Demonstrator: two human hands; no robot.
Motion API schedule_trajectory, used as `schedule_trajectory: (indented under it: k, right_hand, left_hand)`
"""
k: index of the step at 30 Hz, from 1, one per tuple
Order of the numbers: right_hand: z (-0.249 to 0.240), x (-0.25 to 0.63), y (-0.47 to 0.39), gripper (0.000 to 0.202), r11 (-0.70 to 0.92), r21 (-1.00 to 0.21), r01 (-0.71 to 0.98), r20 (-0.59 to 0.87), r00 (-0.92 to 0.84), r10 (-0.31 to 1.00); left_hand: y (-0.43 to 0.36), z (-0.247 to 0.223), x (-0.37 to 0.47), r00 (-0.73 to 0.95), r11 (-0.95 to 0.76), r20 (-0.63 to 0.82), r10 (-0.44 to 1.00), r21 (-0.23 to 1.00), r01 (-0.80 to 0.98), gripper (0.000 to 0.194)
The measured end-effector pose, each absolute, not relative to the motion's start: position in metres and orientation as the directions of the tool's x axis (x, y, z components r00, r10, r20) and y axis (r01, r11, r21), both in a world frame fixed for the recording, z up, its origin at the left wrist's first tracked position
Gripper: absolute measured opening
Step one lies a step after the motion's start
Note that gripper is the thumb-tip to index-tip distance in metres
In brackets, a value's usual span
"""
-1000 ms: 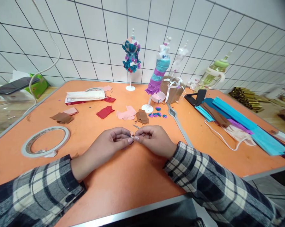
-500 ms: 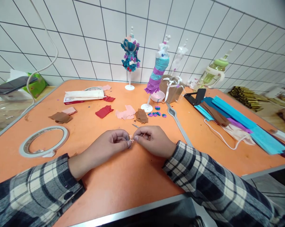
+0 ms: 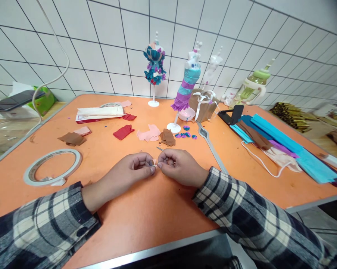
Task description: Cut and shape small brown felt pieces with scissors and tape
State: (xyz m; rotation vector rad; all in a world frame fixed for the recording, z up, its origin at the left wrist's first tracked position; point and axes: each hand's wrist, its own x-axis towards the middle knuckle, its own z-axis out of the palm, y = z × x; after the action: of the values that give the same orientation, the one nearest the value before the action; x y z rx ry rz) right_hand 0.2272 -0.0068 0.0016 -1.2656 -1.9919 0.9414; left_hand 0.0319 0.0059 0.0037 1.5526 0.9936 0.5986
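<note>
My left hand (image 3: 134,168) and my right hand (image 3: 179,166) meet low over the middle of the orange table. Between thumb and forefinger, my left hand pinches a small pale pink scrap of paper (image 3: 154,163). My right fingertips close on the same scrap's other side; the fingers hide most of it. Just beyond the hands lies a thin metal pointed tip (image 3: 159,148), its rest hidden behind the right hand. Past it are folded brown crepe paper (image 3: 167,137), pink paper pieces (image 3: 149,133) and several small teal-and-purple paper bits (image 3: 183,135).
Mini dress forms in teal (image 3: 155,65) and in blue and purple (image 3: 187,84) stand at the back. A tape roll (image 3: 31,173) lies left, red paper (image 3: 123,132) further in. Crepe strips (image 3: 280,130) cover the right side. A bottle (image 3: 252,87) and paper bag (image 3: 203,106) stand behind.
My right fingertips have shifted very slightly at the pink scrap. My left hand keeps its pinch, and the things on the table stay put.
</note>
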Motion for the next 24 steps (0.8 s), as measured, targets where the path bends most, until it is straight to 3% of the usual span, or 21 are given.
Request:
schedule_trajectory:
  k: [6,12,17,24]
  right_hand:
    - [0.0006,0.2274,-0.0064,0.007,0.289,-0.829,0.479,0.121,-0.35,0.929]
    - [-0.0004,0.2252,-0.0074,0.01,0.212,-0.892,0.4,0.088,-0.306,0.948]
    - [0.0022,0.2254,-0.0084,0.008,0.223,-0.871,0.439,0.079,-0.322,0.943]
    - [-0.0007,0.2285,-0.0066,0.006,0.361,-0.781,0.51,0.211,-0.329,0.92]
  left_hand:
    - [0.0043,0.0057,0.0329,0.533,0.053,-0.123,0.837,0.988,0.146,0.022]
    - [0.0054,0.0062,0.035,0.513,0.058,-0.159,0.843,0.976,0.208,0.022]
    - [0.0062,0.0043,0.0316,0.498,0.029,-0.133,0.857,0.977,0.211,0.02]
    - [0.0085,0.0031,0.0305,0.531,0.044,-0.168,0.83,0.97,0.239,0.024]
